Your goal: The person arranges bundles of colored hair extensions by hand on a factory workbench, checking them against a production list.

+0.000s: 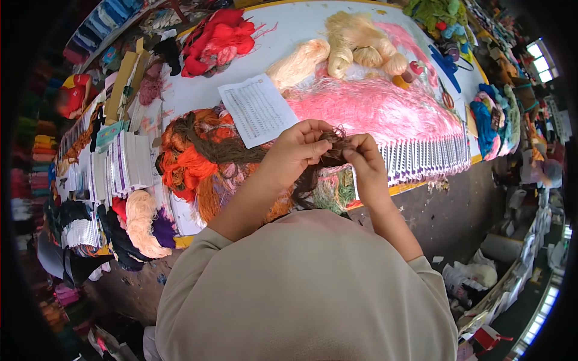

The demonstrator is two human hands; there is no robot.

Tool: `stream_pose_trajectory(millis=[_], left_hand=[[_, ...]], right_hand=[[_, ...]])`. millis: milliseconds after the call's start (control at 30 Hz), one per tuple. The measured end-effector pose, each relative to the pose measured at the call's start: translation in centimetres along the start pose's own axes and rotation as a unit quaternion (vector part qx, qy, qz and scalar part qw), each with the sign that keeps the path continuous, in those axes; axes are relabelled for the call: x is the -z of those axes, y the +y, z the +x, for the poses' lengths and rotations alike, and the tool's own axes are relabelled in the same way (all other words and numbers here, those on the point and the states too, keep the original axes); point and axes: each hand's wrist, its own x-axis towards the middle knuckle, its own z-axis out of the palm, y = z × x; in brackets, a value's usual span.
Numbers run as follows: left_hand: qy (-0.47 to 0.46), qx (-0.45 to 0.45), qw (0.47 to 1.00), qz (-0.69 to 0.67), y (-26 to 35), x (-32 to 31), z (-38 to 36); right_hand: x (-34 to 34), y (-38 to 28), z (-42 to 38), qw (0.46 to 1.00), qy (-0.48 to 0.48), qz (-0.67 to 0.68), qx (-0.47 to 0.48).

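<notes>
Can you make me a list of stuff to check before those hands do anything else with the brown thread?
1. Left hand has hold of the brown thread: ok, it's pinched in the fingers.
2. Right hand has hold too: ok, pinching close beside the left.
3. Brown thread has no knots: cannot tell, too small to see.
4. Paper is printed side up: ok.
5. Table is bare around the hands: not ok, orange thread and pink thread lie nearby.

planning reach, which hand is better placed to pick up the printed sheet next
Probably the left hand: it is nearer the printed sheet, while the right hand is farther off. Both hands are pinching the brown strands.
</notes>
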Motion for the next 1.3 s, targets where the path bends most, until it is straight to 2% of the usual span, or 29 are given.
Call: stream_pose_trajectory(millis=[33, 67, 133, 267, 333, 367, 400, 433, 467, 533, 633, 667, 700, 767, 800, 833, 867, 900, 933, 1000, 1033, 1100, 1133, 1200, 1267, 1300], left_hand=[[-0.034, 0.060, 0.992, -0.102, 0.2, 0.4, -0.1], [-0.034, 0.061, 0.992, -0.101, 0.3, 0.7, -0.1], [-0.103, 0.114, 0.982, -0.111, 0.1, 1.3, -0.1], [-0.060, 0.071, 0.987, -0.134, 0.1, 1.4, -0.2], [0.060, 0.017, 0.993, -0.101, 0.6, 0.7, -0.5], [0.061, 0.000, 0.995, -0.080, 0.6, 0.9, -0.5], [0.062, -0.001, 0.995, -0.079, 0.9, 1.0, -0.5], [0.045, 0.006, 0.997, -0.066, 1.2, 1.0, -0.6], [0.027, 0.014, 0.998, -0.053, 1.3, 0.9, -0.7], [0.020, 0.028, 0.998, -0.053, 0.9, 0.2, -0.5], [-0.008, 0.044, 0.998, -0.047, 0.5, 0.2, -0.4], [-0.016, 0.047, 0.999, 0.006, 0.8, 0.3, -0.6], [-0.023, 0.051, 0.997, 0.060, 1.0, 0.4, -0.8], [-0.009, 0.034, 0.997, 0.072, 1.3, -0.2, -0.8], [0.003, 0.016, 0.996, 0.084, 1.4, -0.3, -0.8], [0.004, 0.016, 0.996, 0.085, 1.4, -0.2, -0.8], [-0.003, 0.024, 0.996, 0.080, 1.5, 0.0, -0.6], [-0.009, 0.032, 0.997, 0.076, 1.5, 0.2, -0.4], [-0.009, 0.031, 0.997, 0.076, 1.5, 0.4, -0.3], [0.016, 0.030, 0.999, 0.006, 1.5, 0.8, -0.1], [0.015, 0.031, 0.999, 0.006, 1.6, 0.8, -0.1], [0.027, 0.024, 0.999, 0.013, 1.7, 0.6, -0.2], [0.026, 0.025, 0.999, 0.012, 1.5, 0.6, -0.1], [-0.001, 0.066, 0.997, -0.045, 0.8, 0.3, 0.0], [0.010, 0.066, 0.996, -0.063, 0.5, 0.1, 0.1], [0.016, 0.070, 0.995, -0.070, 0.4, 0.1, 0.2]], right_hand=[[0.5, 0.1, 0.4, 0.999, 0.017, 0.013, -0.026], [0.7, 0.3, 0.5, 0.999, 0.017, 0.013, -0.025], [0.6, 0.1, 0.5, 0.983, 0.051, 0.151, -0.088], [0.8, 0.3, 0.2, 0.975, 0.052, 0.186, -0.113], [0.5, 0.2, 0.1, 0.998, 0.057, -0.018, -0.020], [0.4, 0.3, 0.0, 0.993, 0.050, -0.101, 0.026], [0.4, -0.1, 0.2, 0.951, 0.051, -0.268, 0.148], [0.1, -1.1, 0.2, 0.866, 0.052, -0.424, 0.261], [-0.2, -1.5, 0.2, 0.870, 0.036, -0.412, 0.268], [-0.4, -1.5, 0.5, 0.813, -0.010, -0.496, 0.304], [0.0, -1.2, 0.6, 0.797, -0.028, -0.521, 0.303], [0.3, -0.9, 0.6, 0.792, -0.034, -0.529, 0.301], [0.6, -0.6, 0.5, 0.792, -0.034, -0.529, 0.302], [0.8, -0.3, 0.3, 0.837, -0.040, -0.479, 0.263], [0.4, -0.1, -0.1, 0.837, -0.041, -0.478, 0.262], [-0.4, 0.2, -0.5, 0.933, -0.001, -0.328, 0.148], [-0.8, 0.3, -0.7, 0.985, 0.039, -0.164, 0.027], [-0.7, 0.7, -0.5, 0.995, 0.043, -0.084, 0.028], [-0.7, 0.6, -0.3, 0.995, 0.042, -0.084, 0.028], [-0.5, 0.3, 0.0, 0.960, 0.081, -0.229, 0.141], [-0.2, -0.9, 0.5, 0.893, 0.069, -0.352, 0.272], [0.0, -2.4, 0.1, 0.855, 0.039, -0.439, 0.274], [0.2, -2.5, 0.4, 0.806, 0.011, -0.498, 0.320], [0.0, -2.4, 0.7, 0.761, -0.022, -0.555, 0.335], [-0.1, -1.6, 0.8, 0.769, -0.020, -0.558, 0.312], [-0.1, -1.4, 0.9, 0.756, -0.016, -0.574, 0.315]])
